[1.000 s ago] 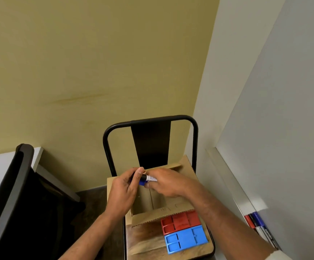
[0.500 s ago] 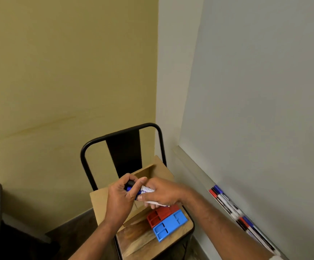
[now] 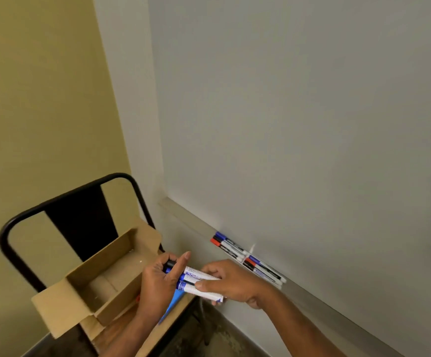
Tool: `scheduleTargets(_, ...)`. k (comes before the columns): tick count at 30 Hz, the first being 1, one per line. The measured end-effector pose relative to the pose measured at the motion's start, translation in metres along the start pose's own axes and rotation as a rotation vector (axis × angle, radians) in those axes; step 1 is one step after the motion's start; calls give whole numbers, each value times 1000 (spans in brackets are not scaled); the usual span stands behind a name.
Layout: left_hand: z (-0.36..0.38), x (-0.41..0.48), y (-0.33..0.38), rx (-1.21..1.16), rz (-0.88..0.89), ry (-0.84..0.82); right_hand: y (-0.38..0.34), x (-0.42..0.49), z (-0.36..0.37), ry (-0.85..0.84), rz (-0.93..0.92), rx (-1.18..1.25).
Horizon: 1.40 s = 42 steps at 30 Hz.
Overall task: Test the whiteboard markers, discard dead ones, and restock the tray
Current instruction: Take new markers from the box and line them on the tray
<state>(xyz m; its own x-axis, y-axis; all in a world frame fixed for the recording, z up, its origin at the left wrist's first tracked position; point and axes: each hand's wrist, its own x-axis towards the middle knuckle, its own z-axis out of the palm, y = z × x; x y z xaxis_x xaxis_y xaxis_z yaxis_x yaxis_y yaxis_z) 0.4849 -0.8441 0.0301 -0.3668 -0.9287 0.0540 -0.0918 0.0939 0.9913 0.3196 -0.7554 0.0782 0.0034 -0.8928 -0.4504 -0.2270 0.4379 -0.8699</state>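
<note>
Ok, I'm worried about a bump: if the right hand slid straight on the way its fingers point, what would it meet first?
Most likely the left hand, gripping the same markers; the cardboard box lies beyond, though depth is unclear.

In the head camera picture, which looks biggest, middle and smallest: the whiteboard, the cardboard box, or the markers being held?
1. whiteboard
2. cardboard box
3. markers
The order is plain; nearness to the camera changes nothing here.
</note>
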Motion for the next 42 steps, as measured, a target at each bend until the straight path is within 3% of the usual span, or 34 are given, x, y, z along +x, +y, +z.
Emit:
scheduleTargets(4, 53, -11, -6, 13, -22, 11, 47, -41, -22, 268, 27, 326)
scheduleTargets(11, 154, -36, -6, 55, -52, -17, 114, -90, -52, 704, 39, 681)
scheduleTargets(20, 237, -52, -14, 48, -177, -185, 173, -128, -83, 968, 10, 756)
scheduleTargets(26, 278, -49, -32, 122, -292, -373, 208, -134, -98, 1078, 44, 790)
scheduleTargets(30, 296, -50, -38, 128, -308, -410, 228, -139, -113, 1130, 66, 832)
scheduleTargets(34, 307, -63, -44, 326, -189, -377, 246, -134, -121, 1197, 91, 807)
scheduleTargets(37, 308, -81, -50, 562, 45, -376, 257, -127, -127, 1241, 107, 786)
scheduleTargets(42, 307, -106, -76, 898, 343, -718, 273, -110, -134, 1275, 136, 718)
